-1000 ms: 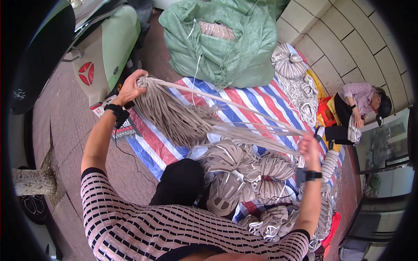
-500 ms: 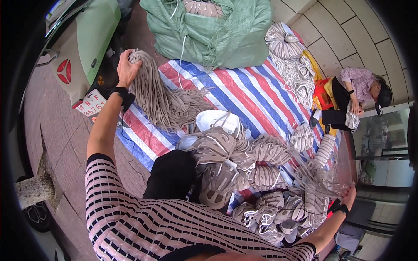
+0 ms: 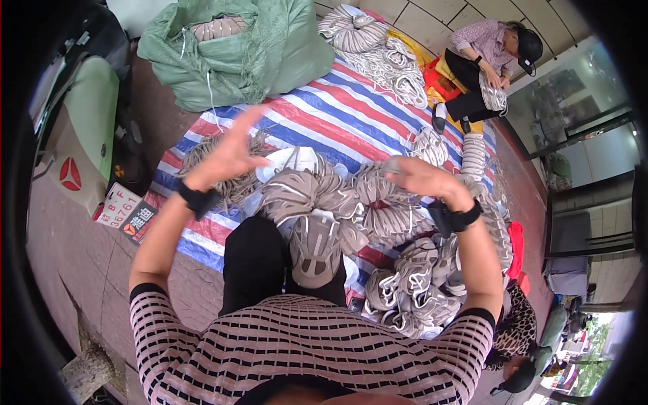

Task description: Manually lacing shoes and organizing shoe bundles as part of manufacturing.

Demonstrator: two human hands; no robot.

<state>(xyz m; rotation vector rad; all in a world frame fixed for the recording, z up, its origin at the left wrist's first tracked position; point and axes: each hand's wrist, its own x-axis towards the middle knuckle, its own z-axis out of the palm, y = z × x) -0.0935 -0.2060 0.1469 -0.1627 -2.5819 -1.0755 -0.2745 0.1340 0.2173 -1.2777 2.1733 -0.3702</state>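
My left hand (image 3: 231,154) is raised with its fingers spread, blurred by motion, and holds nothing I can see. Behind it, a heap of grey-beige laces (image 3: 210,177) lies on the striped sheet. My right hand (image 3: 426,181) hovers over the right end of the bundled shoe uppers, fingers stretched toward the left and slightly blurred. Between the hands, a fanned bundle of beige-grey shoe uppers (image 3: 304,192) rests near my knees. One upper (image 3: 316,250) points toward me in my lap. A second bundle (image 3: 391,209) sits beside it, partly hidden by my right hand.
A red, white and blue sheet (image 3: 378,111) covers the ground. Beyond it stands a green woven sack (image 3: 290,54). More uppers (image 3: 415,283) are piled at my right. A person (image 3: 489,54) sits at the far right, another (image 3: 516,324) near my right elbow. A scooter (image 3: 84,135) stands left.
My left hand has let go of the laces, which now lie on the sheet. My right hand has come in from the far right, away from the strands there. The view has shifted right.
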